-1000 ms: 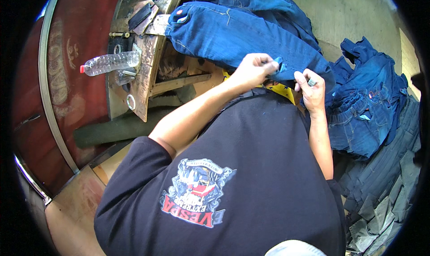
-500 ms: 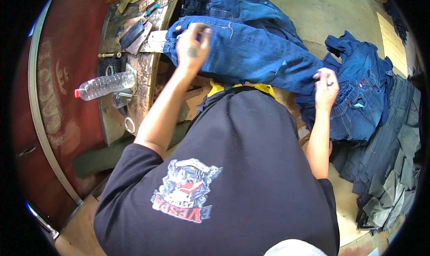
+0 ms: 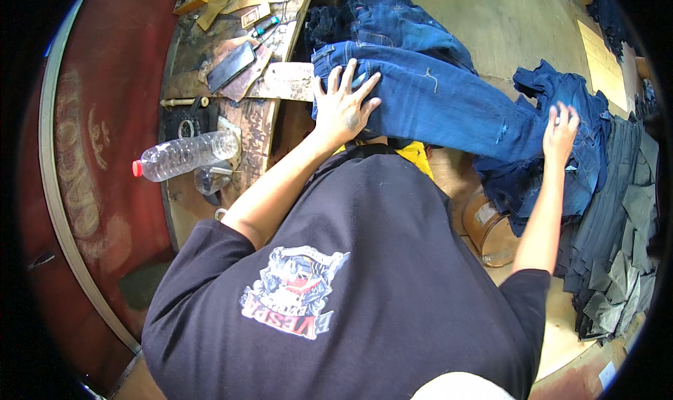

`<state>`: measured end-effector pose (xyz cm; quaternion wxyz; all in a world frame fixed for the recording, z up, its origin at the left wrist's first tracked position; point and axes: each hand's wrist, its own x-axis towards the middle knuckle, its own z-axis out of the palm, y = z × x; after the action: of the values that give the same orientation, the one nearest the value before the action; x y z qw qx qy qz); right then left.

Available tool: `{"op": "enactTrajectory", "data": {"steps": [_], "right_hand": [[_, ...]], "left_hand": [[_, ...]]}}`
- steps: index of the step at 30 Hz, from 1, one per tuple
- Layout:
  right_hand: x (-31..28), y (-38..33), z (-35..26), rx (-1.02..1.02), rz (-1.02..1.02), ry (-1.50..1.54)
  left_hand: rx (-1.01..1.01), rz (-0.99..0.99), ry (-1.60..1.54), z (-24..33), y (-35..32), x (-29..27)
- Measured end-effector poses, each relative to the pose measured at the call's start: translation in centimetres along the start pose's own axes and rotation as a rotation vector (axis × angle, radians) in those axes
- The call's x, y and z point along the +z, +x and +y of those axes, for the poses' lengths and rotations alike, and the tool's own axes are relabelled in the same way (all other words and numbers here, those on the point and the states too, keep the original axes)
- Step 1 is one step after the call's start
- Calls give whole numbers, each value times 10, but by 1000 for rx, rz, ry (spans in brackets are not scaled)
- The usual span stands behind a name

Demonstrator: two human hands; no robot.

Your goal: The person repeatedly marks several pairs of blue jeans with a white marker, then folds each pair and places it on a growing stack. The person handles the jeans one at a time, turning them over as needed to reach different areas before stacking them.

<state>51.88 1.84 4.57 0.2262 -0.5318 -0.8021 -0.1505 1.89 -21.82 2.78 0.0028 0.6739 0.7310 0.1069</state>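
A pair of blue jeans [image 3: 449, 99] lies stretched sideways before me, its waistband end at the left over a pale board [image 3: 289, 82]. My left hand [image 3: 345, 107] rests flat on the jeans near the waistband, fingers spread wide. Loose threads hang from the denim in two spots. At the far end of the leg, my right hand [image 3: 560, 135] is over a heap of crumpled blue denim garments [image 3: 543, 183]; its fingers are apart and slightly bent, and I see nothing in them. More jeans [image 3: 410, 25] are bunched just behind.
A worn wooden bench [image 3: 245, 130] at left bears a phone [image 3: 232, 66], a cutter-like teal tool [image 3: 266, 26] and a clear plastic bottle [image 3: 186, 155] with a red cap. Dark grey cloth pieces [image 3: 610, 204] are stacked at right. A round brown container [image 3: 488, 233] stands below the denim heap.
My left hand has spread out flat on the jeans near the waistband. My right hand has moved right, from the leg's end to over the denim heap. The view has shifted slightly.
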Motion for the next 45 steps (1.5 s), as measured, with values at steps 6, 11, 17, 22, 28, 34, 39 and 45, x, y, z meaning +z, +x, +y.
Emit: {"op": "enactTrajectory", "data": {"steps": [6, 11, 17, 22, 28, 34, 39, 45], "right_hand": [[-17, -6, -250, 287, 17, 841], [-12, -50, -369, 147, -166, 782], [2, -59, -367, 71, -173, 791], [16, -71, -363, 84, -164, 806], [6, -29, -336, 202, -138, 776], [59, 22, -328, -28, -177, 548], [61, 23, -331, 96, -62, 694], [59, 16, -322, 304, 89, 1013]], "left_hand": [[132, 37, -111, -7, 59, -8], [74, -480, -112, -13, 140, 8], [334, -928, -328, -1, 210, 20], [420, -866, -642, -29, 212, 63], [-230, -1, -271, -90, 156, -15], [-329, -601, -69, -87, 67, -61], [-309, -282, -332, -98, 34, -39], [-1380, -504, -2464, -106, 15, -22]]}}
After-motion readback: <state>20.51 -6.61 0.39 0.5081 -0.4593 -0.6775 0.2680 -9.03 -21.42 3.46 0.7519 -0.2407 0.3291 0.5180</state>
